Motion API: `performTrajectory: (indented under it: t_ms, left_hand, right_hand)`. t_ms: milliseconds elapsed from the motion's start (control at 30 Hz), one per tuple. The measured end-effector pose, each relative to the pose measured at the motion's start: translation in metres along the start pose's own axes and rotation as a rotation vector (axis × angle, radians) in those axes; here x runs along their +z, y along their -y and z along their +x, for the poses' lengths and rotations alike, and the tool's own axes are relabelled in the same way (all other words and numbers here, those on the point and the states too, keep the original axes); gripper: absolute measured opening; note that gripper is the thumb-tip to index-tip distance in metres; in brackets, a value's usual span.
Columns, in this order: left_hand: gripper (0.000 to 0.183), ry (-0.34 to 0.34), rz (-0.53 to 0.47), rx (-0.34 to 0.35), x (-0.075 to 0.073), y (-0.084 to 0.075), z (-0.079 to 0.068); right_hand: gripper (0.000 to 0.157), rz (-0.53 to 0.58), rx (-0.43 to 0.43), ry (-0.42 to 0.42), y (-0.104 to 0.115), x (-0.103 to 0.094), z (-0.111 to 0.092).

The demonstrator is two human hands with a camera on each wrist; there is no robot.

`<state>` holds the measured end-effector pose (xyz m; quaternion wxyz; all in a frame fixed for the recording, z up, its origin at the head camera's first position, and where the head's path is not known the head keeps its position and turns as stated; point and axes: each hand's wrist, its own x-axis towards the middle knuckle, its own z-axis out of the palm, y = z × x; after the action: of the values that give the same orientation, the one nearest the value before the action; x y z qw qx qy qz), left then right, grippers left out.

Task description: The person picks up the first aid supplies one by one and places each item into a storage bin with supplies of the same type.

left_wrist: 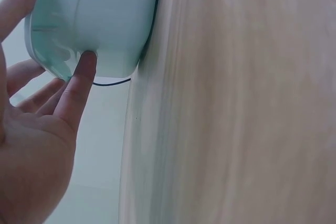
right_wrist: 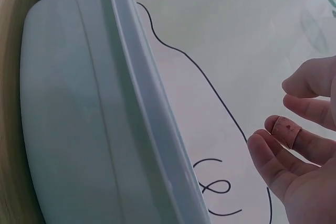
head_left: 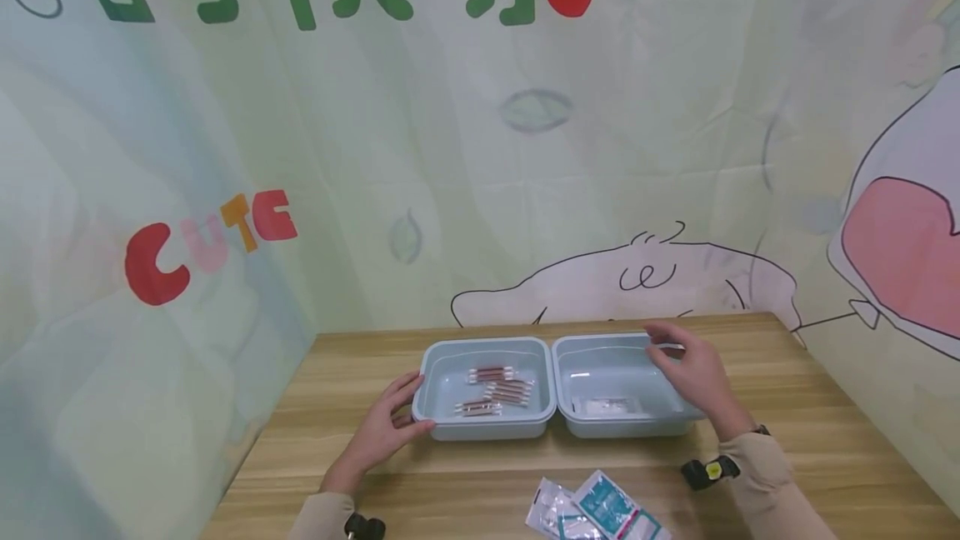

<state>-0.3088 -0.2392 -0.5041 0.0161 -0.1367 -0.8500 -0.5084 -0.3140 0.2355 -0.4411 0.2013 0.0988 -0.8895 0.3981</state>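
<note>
Wooden table point(head_left: 296, 432); left hand point(head_left: 378, 432), fingers extended, touching left bin point(head_left: 487, 432); right hand point(head_left: 693, 373), relaxed, above right bin point(head_left: 622, 428).

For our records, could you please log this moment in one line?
left hand: touching left bin | right hand: holding nothing, by right bin | left bin: swabs | right bin: clear packet | table: sachets

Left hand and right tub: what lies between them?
The left tub, with swabs in it: the head view shows it between the left hand and the right tub.
</note>
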Motion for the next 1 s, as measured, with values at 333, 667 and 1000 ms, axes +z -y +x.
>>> performTrajectory:
  t_ms: [333, 667, 1000]
  left_hand:
    - [0.076, 0.006, -0.015, 0.0, -0.001, -0.001, 0.0]
    - [0.076, 0.002, -0.021, -0.004, -0.001, -0.002, 0.0]
    - [0.075, 0.001, -0.01, -0.001, 0.0, -0.001, 0.0]
  right_hand:
    - [0.035, -0.013, 0.093, -0.015, -0.014, -0.01, -0.002]
    - [0.036, -0.015, 0.155, -0.002, -0.027, -0.013, -0.004]
    - [0.038, -0.015, 0.224, 0.029, -0.039, -0.016, -0.007]
